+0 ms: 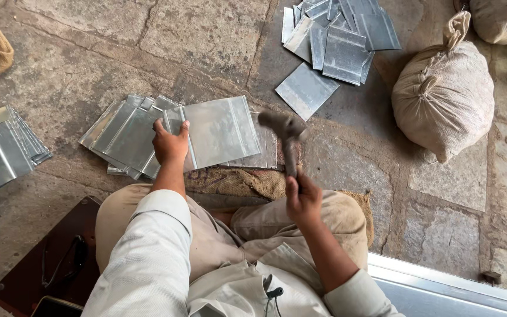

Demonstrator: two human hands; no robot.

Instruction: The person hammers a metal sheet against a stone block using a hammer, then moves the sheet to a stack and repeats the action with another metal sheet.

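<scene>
My left hand (170, 144) grips the left edge of a rectangular grey metal sheet (221, 132) with folded edges, held flat above a burlap-covered block (236, 182). My right hand (301, 199) is closed on the handle of a hammer (286, 132), whose blurred head is raised over the sheet's right side. A fanned stack of similar metal sheets (124, 135) lies just left of my left hand on the stone floor.
More metal sheets are piled at the far top (335, 41) and at the left edge (1, 149). A tied burlap sack (444, 97) sits at the right. A dark wooden board (30, 270) carries eyeglasses (66, 261). A metal strip (453, 287) lies at bottom right.
</scene>
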